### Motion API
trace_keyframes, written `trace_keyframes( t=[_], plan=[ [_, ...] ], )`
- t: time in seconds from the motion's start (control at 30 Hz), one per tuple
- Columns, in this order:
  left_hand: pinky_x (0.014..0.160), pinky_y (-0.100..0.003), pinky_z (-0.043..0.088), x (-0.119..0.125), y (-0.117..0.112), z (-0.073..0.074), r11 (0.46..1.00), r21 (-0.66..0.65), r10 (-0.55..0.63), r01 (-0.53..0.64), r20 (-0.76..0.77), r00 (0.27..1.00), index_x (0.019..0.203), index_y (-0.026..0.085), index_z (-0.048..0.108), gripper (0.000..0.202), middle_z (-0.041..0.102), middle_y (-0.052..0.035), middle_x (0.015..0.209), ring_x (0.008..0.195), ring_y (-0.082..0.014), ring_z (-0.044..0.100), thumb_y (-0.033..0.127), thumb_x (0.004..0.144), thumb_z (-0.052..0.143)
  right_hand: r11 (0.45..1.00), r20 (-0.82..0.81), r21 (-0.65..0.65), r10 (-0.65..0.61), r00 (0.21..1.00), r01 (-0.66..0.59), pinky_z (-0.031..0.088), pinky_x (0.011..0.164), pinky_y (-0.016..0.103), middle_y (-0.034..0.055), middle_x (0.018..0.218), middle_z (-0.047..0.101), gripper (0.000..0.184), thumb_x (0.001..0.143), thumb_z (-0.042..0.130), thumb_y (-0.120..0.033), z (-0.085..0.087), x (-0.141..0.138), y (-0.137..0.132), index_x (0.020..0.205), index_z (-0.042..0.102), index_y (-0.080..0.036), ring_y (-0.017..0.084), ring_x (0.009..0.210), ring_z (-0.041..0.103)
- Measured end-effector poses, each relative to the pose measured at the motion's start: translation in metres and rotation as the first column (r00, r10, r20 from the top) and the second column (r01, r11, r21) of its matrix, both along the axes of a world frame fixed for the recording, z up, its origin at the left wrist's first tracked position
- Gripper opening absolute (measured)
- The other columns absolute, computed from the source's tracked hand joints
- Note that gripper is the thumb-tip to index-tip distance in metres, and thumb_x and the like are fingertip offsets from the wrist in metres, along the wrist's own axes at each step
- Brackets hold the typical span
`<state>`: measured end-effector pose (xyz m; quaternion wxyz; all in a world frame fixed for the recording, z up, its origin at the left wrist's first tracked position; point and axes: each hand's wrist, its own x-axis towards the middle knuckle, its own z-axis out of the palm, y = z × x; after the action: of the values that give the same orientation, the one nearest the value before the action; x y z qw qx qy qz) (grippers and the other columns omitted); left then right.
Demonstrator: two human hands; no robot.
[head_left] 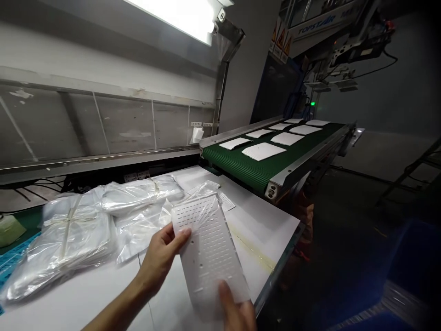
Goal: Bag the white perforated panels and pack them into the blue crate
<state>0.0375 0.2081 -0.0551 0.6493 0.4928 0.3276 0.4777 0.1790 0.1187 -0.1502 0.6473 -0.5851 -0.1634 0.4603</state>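
White perforated sheet (208,253), rows of slots showing, top end inside a clear plastic bag (203,191): I hold it over the white table (103,294), my left hand (160,259) and right hand (236,312) closed on its edges.

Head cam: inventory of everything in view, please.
belt: 1, green, right of table
sheets: 8, white, on belt
table: 1, white, yellow-stained, centre
bundles: 2, clear-bagged white, strapped, left on table
loose bag: 1, clear, between bundles and hands
label: 1, white, on table
mat: 1, blue, far left
light: 1, white, overhead
warning signs: 3, yellow and white, above belt
lamp: 1, green, behind belt
bin: 1, blue, lower right
perforated sheet: 1, white, in hands
left hand: 1, holding sheet
right hand: 1, holding sheet, bottom edge
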Motion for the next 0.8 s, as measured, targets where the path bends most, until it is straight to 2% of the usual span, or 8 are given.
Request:
trace_keyframes(
  t=[0.1, 0.23, 0.33, 0.43, 0.57, 0.63, 0.7, 0.8],
  plan=[
    [0.079, -0.033, 0.05, -0.016, 0.007, 0.003, 0.99, 0.142, 0.015, -0.006, -0.062, 0.998, 0.117, 0.021, 0.052, 0.037, 0.066, -0.0064, 0.105, 0.09, -0.0206, 0.062, 0.033, 0.083, 0.06, 0.98, 0.151, 0.149, 0.11, 0.982, -0.133, 0.044, 0.092, 0.045, 0.0162, 0.117, 0.061, 0.088, 0.058, 0.072, -0.06, 0.01, 0.005, 0.017, 0.126, 0.042, -0.013, 0.034, 0.111, 0.054],
    [0.072, -0.027, 0.05, -0.034, 0.002, -0.02, 0.953, 0.291, 0.01, 0.077, -0.285, 0.958, 0.097, 0.02, 0.057, 0.017, 0.064, -0.0026, 0.09, 0.081, -0.0175, 0.062, 0.031, 0.084, 0.058, 0.949, 0.433, 0.26, 0.051, 0.9, -0.179, 0.033, 0.103, 0.044, 0.0139, 0.135, 0.044, 0.066, 0.072, 0.064, -0.052, 0.031, 0.021, 0.027, 0.124, 0.04, -0.019, 0.03, 0.125, 0.04],
    [0.073, -0.025, 0.048, -0.042, -0.005, -0.035, 0.926, 0.361, 0.042, 0.113, -0.396, 0.917, 0.095, 0.021, 0.058, 0.013, 0.06, -0.0009, 0.088, 0.082, -0.0155, 0.06, 0.03, 0.085, 0.056, 0.932, 0.55, 0.25, 0.085, 0.831, -0.261, 0.043, 0.093, 0.042, 0.01, 0.118, 0.058, 0.041, 0.078, 0.059, -0.047, 0.055, 0.024, 0.032, 0.111, 0.054, -0.022, 0.028, 0.112, 0.052],
    [0.078, -0.025, 0.047, -0.046, -0.008, -0.038, 0.932, 0.344, 0.032, 0.117, -0.399, 0.917, 0.1, 0.024, 0.055, 0.015, 0.06, -0.0009, 0.093, 0.088, -0.0161, 0.059, 0.03, 0.086, 0.055, 0.919, 0.635, 0.281, 0.038, 0.772, -0.277, 0.046, 0.087, 0.034, 0.0059, 0.105, 0.062, 0.024, 0.082, 0.057, -0.041, 0.07, 0.022, 0.036, 0.097, 0.061, -0.022, 0.023, 0.1, 0.057],
    [0.083, -0.027, 0.047, -0.048, -0.009, -0.036, 0.936, 0.332, 0.013, 0.115, -0.36, 0.933, 0.101, 0.024, 0.054, 0.017, 0.061, -0.0019, 0.099, 0.095, -0.0179, 0.059, 0.029, 0.085, 0.056, 0.931, 0.692, 0.271, -0.013, 0.722, -0.243, 0.047, 0.082, 0.03, 0.0044, 0.094, 0.065, 0.021, 0.081, 0.059, -0.039, 0.076, 0.023, 0.035, 0.09, 0.066, -0.022, 0.021, 0.091, 0.058],
    [0.082, -0.027, 0.047, -0.048, -0.009, -0.035, 0.935, 0.337, 0.017, 0.109, -0.352, 0.936, 0.101, 0.024, 0.054, 0.017, 0.061, -0.0022, 0.1, 0.095, -0.018, 0.059, 0.029, 0.085, 0.056, 0.95, 0.637, 0.213, 0.04, 0.77, -0.226, 0.049, 0.071, 0.028, 0.0038, 0.082, 0.065, 0.025, 0.08, 0.059, -0.043, 0.076, 0.025, 0.033, 0.087, 0.067, -0.021, 0.019, 0.077, 0.059],
    [0.081, -0.026, 0.047, -0.047, -0.009, -0.036, 0.935, 0.341, 0.033, 0.099, -0.361, 0.932, 0.102, 0.024, 0.054, 0.018, 0.061, -0.0024, 0.1, 0.094, -0.0177, 0.059, 0.029, 0.086, 0.056, 0.94, 0.59, 0.162, 0.152, 0.793, -0.3, 0.048, 0.063, 0.026, 0.0018, 0.072, 0.062, 0.026, 0.081, 0.057, -0.045, 0.075, 0.028, 0.034, 0.086, 0.065, -0.02, 0.016, 0.067, 0.056],
    [0.083, -0.028, 0.047, -0.047, -0.01, -0.041, 0.93, 0.357, 0.067, 0.086, -0.396, 0.916, 0.102, 0.023, 0.055, 0.018, 0.062, -0.0031, 0.102, 0.094, -0.0184, 0.059, 0.029, 0.085, 0.056, 0.881, 0.616, 0.042, 0.348, 0.706, -0.471, 0.044, 0.06, 0.024, -0.0003, 0.067, 0.058, 0.025, 0.083, 0.053, -0.042, 0.065, 0.036, 0.034, 0.087, 0.062, -0.019, 0.014, 0.063, 0.053]
  ],
)
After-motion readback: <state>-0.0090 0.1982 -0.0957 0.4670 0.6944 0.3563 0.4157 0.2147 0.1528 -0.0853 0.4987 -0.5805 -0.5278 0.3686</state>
